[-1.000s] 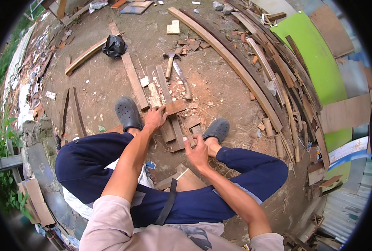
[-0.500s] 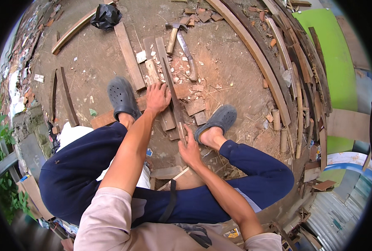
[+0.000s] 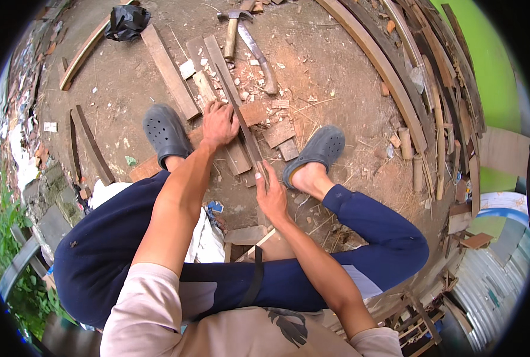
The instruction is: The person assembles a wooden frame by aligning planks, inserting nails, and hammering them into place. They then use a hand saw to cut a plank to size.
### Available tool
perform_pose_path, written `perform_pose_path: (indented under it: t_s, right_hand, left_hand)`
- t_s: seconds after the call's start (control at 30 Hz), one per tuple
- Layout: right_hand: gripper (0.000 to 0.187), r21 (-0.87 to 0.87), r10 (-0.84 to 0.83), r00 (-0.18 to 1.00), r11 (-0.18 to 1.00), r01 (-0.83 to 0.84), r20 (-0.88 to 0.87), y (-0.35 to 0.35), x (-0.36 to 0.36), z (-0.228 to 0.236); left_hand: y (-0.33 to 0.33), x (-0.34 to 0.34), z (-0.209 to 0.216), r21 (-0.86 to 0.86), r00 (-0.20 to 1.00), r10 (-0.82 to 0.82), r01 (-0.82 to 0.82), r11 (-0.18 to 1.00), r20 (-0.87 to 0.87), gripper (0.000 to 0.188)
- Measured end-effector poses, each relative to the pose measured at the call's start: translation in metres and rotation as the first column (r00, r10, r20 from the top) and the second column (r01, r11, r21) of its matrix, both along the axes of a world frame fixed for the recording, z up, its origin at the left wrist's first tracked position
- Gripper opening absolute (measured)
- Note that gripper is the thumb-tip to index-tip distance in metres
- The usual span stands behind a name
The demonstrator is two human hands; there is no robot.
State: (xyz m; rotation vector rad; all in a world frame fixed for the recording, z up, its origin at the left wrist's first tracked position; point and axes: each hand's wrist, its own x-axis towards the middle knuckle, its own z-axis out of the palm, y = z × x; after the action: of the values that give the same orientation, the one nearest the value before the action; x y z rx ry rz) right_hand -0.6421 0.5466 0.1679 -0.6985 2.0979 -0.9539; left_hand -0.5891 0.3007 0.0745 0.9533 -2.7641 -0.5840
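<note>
A long, narrow dark strip, apparently wood, [image 3: 245, 130] lies slantwise between my hands across several boards on the ground. My right hand [image 3: 272, 197] holds its near end, with the thumb on one side and the fingers on the other. Over the near end of a pale wood piece [image 3: 205, 87], my left hand [image 3: 220, 125] presses down with bent fingers, close beside the strip. A brown board [image 3: 237, 159] shows below the left hand, and a flat crosswise board [image 3: 253, 113] passes beneath. Beyond the hands lie a claw hammer [image 3: 231, 38] and a wooden-handled knife [image 3: 259, 59].
My clog-covered feet [image 3: 165, 130] [image 3: 318, 152] flank the boards. Wood chips and small offcuts [image 3: 280, 134] litter the dirt. A plank [image 3: 170, 71] and a black plastic bag [image 3: 127, 22] lie at the far left. Long timbers [image 3: 390, 71] are stacked along the right.
The view has shifted, so the ground appears higher in it. My right hand sits nearer the boards, with its fingers straighter along the strip. My left hand stays on the wood.
</note>
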Motion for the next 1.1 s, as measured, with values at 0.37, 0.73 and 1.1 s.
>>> perform_pose_path:
  t_s: [0.37, 0.73, 1.1]
  right_hand:
    - [0.049, 0.005, -0.009, 1.000, 1.000, 0.009, -0.007, 0.000, 0.000, 0.008]
    - [0.047, 0.058, -0.014, 1.000, 0.998, 0.013, 0.016, 0.003, 0.000, 0.013]
    - [0.046, 0.037, -0.013, 1.000, 0.999, 0.014, -0.006, -0.012, -0.006, 0.009]
  left_hand:
    - [0.002, 0.000, 0.009, 0.028, 0.999, 0.009, -0.010, 1.000, 0.037, 0.029]
    - [0.001, -0.001, 0.003, 0.079, 0.998, 0.060, -0.063, 0.995, 0.032, 0.032]
    - [0.000, -0.002, 0.005, 0.106, 0.997, 0.056, -0.062, 0.992, 0.057, 0.034]
